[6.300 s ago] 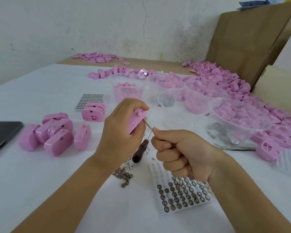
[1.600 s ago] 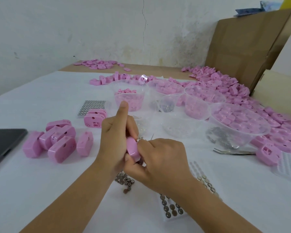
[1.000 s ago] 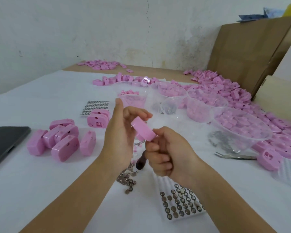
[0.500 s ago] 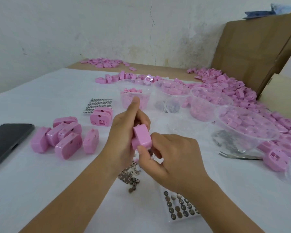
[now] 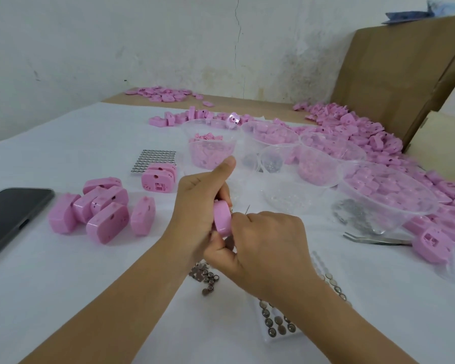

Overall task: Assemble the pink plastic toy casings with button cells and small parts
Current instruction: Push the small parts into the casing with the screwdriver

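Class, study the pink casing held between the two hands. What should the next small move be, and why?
Probably tilt the thin metal tool down onto the pink casing. The left hand grips the casing edge-on, the right hand is curled close beside it, and the tool's tip points upward, apart from the casing, so it seems not to be working on it yet.

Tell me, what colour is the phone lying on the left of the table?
The phone is black, clearest in the head view.
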Motion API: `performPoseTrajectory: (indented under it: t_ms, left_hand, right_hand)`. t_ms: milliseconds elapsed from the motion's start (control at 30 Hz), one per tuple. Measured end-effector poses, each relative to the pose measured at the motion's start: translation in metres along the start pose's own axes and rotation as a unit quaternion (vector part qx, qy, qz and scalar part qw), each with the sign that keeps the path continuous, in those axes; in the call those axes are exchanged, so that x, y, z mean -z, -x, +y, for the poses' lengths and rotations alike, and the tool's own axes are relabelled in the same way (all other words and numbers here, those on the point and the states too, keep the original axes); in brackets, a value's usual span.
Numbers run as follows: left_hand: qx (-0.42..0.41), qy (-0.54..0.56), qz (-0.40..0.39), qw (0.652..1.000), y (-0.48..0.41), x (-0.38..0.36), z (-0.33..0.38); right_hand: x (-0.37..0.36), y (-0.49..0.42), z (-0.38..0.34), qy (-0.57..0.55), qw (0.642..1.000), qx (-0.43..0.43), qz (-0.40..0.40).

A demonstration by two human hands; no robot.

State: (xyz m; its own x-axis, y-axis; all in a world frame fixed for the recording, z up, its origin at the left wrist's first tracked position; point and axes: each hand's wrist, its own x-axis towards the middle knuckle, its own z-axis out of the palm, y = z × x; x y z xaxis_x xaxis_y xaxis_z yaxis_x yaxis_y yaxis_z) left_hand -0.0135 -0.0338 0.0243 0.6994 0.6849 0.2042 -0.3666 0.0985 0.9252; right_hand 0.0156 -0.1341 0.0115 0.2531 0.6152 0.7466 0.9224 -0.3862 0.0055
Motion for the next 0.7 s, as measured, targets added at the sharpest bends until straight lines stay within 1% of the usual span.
performPoseTrajectory:
  t_ms: [33, 100, 167, 233, 300, 367, 433, 500, 567, 633, 700]
  left_hand:
    - [0.004, -0.001, 0.004, 1.0, -0.001, 0.0, -0.001]
    - [0.025, 0.02, 0.006, 0.999, -0.003, 0.0, -0.004]
    - [0.032, 0.052, 0.007, 0.998, -0.006, 0.002, -0.005]
    - [-0.009, 0.026, 0.007, 1.0, -0.008, 0.003, -0.006]
    - [-0.07, -0.032, 0.017, 0.997, -0.006, 0.003, -0.006]
    - [-0.131, -0.059, 0.034, 0.989, -0.003, 0.003, -0.004]
    - [-0.181, -0.054, 0.033, 0.981, -0.003, 0.005, -0.003]
    - [-0.223, -0.056, 0.007, 0.973, -0.003, 0.006, -0.003]
    - [-0.258, -0.081, -0.027, 0.962, -0.003, 0.008, -0.002]
    - [-0.285, -0.113, -0.054, 0.95, -0.001, 0.008, -0.002]
    - [-0.3, -0.13, -0.061, 0.943, -0.001, 0.01, -0.002]
  right_hand:
    - [0.0, -0.001, 0.001, -0.012, 0.999, -0.017, -0.026]
    - [0.0, -0.004, 0.005, -0.054, 0.991, -0.071, -0.101]
    - [-0.002, -0.007, 0.016, -0.161, 0.971, -0.108, -0.14]
    - [-0.003, -0.007, 0.028, -0.251, 0.955, -0.093, -0.13]
    - [-0.001, -0.007, 0.034, -0.282, 0.949, -0.052, -0.135]
    - [0.0, -0.005, 0.034, -0.281, 0.948, -0.025, -0.148]
    - [0.002, -0.003, 0.032, -0.266, 0.954, -0.016, -0.135]
    - [0.004, -0.004, 0.029, -0.255, 0.962, -0.026, -0.092]
    - [0.005, -0.005, 0.027, -0.23, 0.972, -0.021, -0.048]
    - [0.004, -0.005, 0.027, -0.223, 0.974, -0.006, -0.032]
    - [0.003, -0.004, 0.028, -0.261, 0.964, -0.015, -0.042]
